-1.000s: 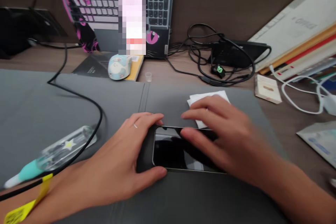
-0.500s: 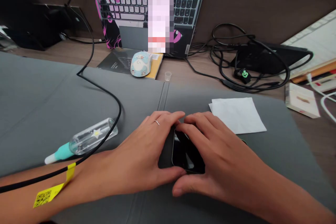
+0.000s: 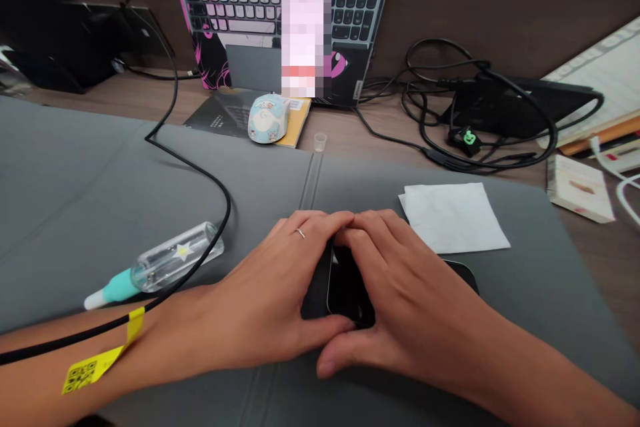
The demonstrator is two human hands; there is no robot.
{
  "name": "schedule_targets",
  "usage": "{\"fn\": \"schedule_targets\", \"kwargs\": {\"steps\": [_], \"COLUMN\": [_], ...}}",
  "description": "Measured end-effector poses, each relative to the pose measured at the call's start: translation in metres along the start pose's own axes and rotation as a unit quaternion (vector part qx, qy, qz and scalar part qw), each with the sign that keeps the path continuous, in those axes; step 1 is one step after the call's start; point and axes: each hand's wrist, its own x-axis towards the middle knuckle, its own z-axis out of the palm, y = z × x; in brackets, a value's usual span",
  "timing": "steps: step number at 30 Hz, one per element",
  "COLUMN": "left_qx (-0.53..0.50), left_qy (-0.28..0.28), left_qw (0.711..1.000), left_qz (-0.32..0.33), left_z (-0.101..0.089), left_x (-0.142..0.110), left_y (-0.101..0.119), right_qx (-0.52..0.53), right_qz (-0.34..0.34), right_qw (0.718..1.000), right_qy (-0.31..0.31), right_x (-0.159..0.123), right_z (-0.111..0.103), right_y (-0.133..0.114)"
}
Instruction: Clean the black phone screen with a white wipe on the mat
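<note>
A black smartphone (image 3: 351, 287) lies flat on the grey desk mat, its dark glossy screen facing up. My left hand (image 3: 287, 287), with a ring on one finger, curves around the phone's left end, fingertips at the far edge and thumb at the near edge. Arched across the phone, my right hand (image 3: 400, 287) has its fingers at the far edge and its thumb by the near edge. The fingertips of both hands meet at the far side. My right hand covers the phone's middle, and its right end shows beyond the knuckles.
A clear bottle (image 3: 177, 257) with a teal cap lies left, under a black cable (image 3: 220, 190). Folded white paper (image 3: 455, 217) lies right. Behind are a mouse (image 3: 269, 119), a small clear cup (image 3: 320, 141), a laptop (image 3: 250, 67), coiled cables (image 3: 500, 163) and a small box (image 3: 580, 188).
My right hand has slid left along the phone, and its fingertips now meet those of my left hand. More of the phone's right end shows. My left hand has barely moved.
</note>
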Motion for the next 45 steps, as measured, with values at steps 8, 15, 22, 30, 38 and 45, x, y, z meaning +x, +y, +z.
{"fn": "schedule_targets", "kwargs": {"steps": [8,15,22,30,38,45], "left_qx": [0.001,-0.003,-0.027,-0.012,0.029,0.045], "left_qy": [-0.007,0.003,0.003,0.021,-0.002,-0.017], "left_qw": [1.000,0.999,0.999,0.999,1.000,0.998], "left_qz": [0.004,0.032,0.032,0.040,-0.002,-0.036], "left_z": [-0.002,0.000,0.000,-0.002,-0.002,-0.005], "left_x": [0.001,0.000,-0.002,0.000,-0.005,-0.007], "left_y": [0.002,-0.001,-0.004,-0.003,-0.002,0.001], "right_qx": [-0.010,-0.021,-0.033,-0.038,-0.055,-0.046], "right_qz": [-0.007,-0.019,-0.028,-0.046,0.095,0.090], "right_qw": [1.000,0.999,0.998,0.998,0.990,0.995], "right_qy": [0.008,0.018,0.037,0.036,0.090,-0.010], "right_x": [0.001,0.002,0.003,0.004,-0.066,-0.101], "right_z": [0.000,0.002,0.001,-0.005,-0.059,-0.064], "right_y": [0.000,0.001,0.002,0.002,0.039,0.068]}}
